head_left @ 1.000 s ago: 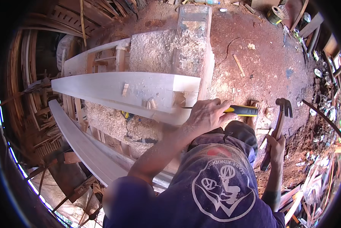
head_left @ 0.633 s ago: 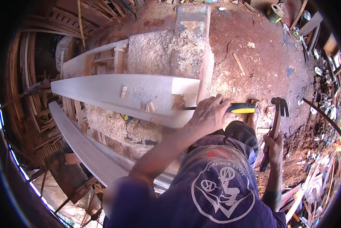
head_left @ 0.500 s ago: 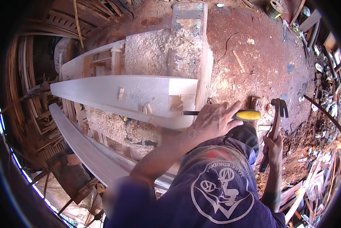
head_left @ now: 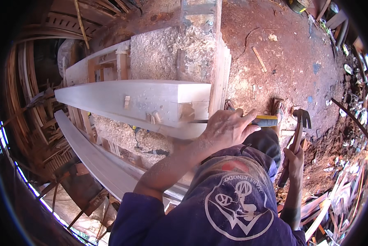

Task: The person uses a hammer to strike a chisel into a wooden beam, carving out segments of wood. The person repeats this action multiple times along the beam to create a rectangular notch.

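My left hand point(head_left: 228, 128) is closed around a chisel with a yellow and black handle point(head_left: 267, 120). Its shank points left toward the cut end of a thick pale wooden beam point(head_left: 130, 93), where a notch point(head_left: 186, 111) shows darker wood. Whether the chisel's tip touches the wood I cannot tell. Off to the right, my right hand point(head_left: 294, 160) grips a claw hammer point(head_left: 297, 139) by its wooden handle, head up and apart from the chisel. Small wood chips point(head_left: 154, 118) lie on the beam's face.
A second long pale board point(head_left: 91, 153) slants below the beam. Behind stands a plank bench point(head_left: 198, 49) strewn with shavings. Brown dirt floor point(head_left: 282, 61) spreads to the right, with a wood strip point(head_left: 259, 59) on it. Scrap wood point(head_left: 329, 209) is heaped at lower right.
The view has shifted slightly, with the beam and bench a little further left and up. Both hands keep their holds on the chisel and hammer, close to their earlier places.
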Demonstrator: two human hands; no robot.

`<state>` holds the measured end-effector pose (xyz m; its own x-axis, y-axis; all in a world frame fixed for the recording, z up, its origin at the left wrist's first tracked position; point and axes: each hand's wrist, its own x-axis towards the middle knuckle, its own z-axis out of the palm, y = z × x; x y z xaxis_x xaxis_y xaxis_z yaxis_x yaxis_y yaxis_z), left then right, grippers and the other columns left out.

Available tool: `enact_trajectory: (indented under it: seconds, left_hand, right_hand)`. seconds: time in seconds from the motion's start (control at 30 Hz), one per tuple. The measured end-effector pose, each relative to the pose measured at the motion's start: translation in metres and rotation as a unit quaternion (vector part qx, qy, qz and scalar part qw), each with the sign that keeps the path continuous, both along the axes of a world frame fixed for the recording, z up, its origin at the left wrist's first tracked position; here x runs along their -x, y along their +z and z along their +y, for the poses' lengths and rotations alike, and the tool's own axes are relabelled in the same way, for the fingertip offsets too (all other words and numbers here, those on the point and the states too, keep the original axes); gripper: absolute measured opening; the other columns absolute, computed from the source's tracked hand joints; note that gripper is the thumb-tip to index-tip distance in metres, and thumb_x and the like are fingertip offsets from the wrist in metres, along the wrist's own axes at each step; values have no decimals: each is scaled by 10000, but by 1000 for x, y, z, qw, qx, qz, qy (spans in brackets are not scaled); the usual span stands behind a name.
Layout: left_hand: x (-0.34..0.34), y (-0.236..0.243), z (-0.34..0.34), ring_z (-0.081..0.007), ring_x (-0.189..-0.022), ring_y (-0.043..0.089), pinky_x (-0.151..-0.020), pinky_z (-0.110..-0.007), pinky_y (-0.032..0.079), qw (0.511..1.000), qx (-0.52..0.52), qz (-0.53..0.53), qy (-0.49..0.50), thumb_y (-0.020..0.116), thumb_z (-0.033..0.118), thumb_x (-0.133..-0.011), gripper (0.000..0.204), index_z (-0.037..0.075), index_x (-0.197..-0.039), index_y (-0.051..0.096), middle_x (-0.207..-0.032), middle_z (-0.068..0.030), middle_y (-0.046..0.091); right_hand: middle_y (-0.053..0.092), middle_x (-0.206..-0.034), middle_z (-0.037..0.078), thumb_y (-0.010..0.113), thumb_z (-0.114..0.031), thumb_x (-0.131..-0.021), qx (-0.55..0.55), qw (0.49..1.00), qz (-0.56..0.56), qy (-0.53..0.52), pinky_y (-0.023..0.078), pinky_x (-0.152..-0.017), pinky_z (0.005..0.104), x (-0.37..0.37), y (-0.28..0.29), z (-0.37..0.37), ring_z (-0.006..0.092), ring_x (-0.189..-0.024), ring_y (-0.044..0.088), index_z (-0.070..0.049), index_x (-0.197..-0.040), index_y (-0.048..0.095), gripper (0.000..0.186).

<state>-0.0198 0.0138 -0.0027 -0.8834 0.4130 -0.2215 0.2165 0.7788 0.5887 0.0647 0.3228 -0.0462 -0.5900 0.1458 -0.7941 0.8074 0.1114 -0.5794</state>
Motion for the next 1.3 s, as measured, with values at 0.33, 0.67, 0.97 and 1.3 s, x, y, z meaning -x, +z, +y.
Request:
enact_trajectory:
  seconds: [0.33,0.67,0.97,1.3]
  left_hand:
    - [-8,-27,-12,-281,-645,667,-549,-390,511,998,4,55,9,680,420,-918,423,84,-1175,699,-817,-95,675]
    - [-8,-23,-5,-287,-630,663,-546,-400,507,997,-2,66,36,653,444,-938,414,121,-1193,694,-779,-99,669]
    - [-3,-21,-10,-305,-573,649,-528,-424,496,999,-13,26,18,627,471,-948,434,104,-1168,702,-699,-109,666]
    - [-7,-24,-15,-328,-563,641,-521,-447,484,997,-47,55,11,626,440,-958,394,86,-1117,694,-628,-125,648]
  right_hand:
    - [474,-515,-8,671,-110,-849,5,1000,-5,19,324,-378,253,3,9,-6,85,-379,418,-57,-810,533,153]
    - [454,-508,-11,672,-120,-868,-36,997,41,-59,337,-374,257,2,25,2,94,-373,411,-65,-801,518,177]
    - [462,-523,-3,662,-109,-868,-52,996,58,-54,352,-377,260,-4,36,3,99,-392,425,-60,-807,509,171]
    - [517,-551,-7,653,-121,-871,-96,993,59,18,360,-340,242,-23,53,-22,77,-382,455,-52,-812,547,139]
